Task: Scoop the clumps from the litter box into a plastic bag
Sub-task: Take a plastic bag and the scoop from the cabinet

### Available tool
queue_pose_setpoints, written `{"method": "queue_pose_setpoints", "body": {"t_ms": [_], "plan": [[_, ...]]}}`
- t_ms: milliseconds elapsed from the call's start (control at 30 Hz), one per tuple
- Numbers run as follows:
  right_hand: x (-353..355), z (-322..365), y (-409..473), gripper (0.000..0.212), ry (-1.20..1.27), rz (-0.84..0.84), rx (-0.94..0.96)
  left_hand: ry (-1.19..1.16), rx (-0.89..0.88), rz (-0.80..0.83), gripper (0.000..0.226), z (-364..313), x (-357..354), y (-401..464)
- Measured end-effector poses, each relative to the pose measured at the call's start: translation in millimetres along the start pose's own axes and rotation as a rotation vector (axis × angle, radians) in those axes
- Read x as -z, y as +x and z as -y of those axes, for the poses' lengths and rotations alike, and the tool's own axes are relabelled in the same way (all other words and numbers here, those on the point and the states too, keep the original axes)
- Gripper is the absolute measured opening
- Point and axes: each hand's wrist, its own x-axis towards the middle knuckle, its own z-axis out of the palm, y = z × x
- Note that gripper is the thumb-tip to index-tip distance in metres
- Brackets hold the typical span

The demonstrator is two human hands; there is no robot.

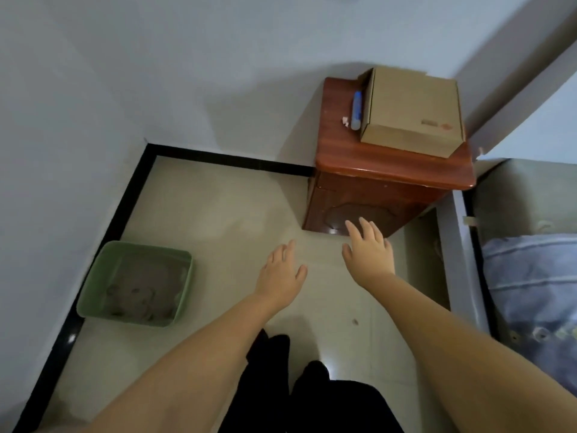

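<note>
Head view, where's the box?
— Green litter box point(135, 284) sits on the tiled floor point(218, 207) by the wall, clumps point(137, 296) inside.
— Hands?
— Left hand point(282, 270) and right hand point(368, 246) spread flat, empty, well apart from it.

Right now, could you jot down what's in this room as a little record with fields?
litter box: green, on the floor by the left wall, holds grey litter with clumps
left hand: open, empty, held over the floor
right hand: open, empty, in front of the cabinet
wooden cabinet: in the corner
cardboard box: on the cabinet
scoop and bag: not in view
</note>
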Motion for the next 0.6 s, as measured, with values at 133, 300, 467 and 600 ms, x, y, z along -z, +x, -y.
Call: {"method": "queue_pose_setpoints", "body": {"t_ms": [133, 300, 467, 600], "plan": [[-58.1, -8.8, 90.2, 0.053, 0.068, -0.03, -0.004, -0.093, -0.027, -0.008, 0.061, 8.3, -44.4, 107.2], [-148.1, -38.9, 196.1, 0.065, -0.063, -0.417, 0.239, -0.255, 0.0, -0.094, 0.062, 25.6, -126.5, 234.0], [-174.0, -81.1, 288.3, 0.074, -0.275, -0.741, 0.396, -0.423, -0.172, -0.374, 0.066, 37.1, -188.9, 337.9], [-192.0, -96.7, 324.0, 0.069, -0.374, -0.931, 0.439, -0.56, -0.232, -0.579, 0.077, 34.9, -226.3, 382.1]]}}
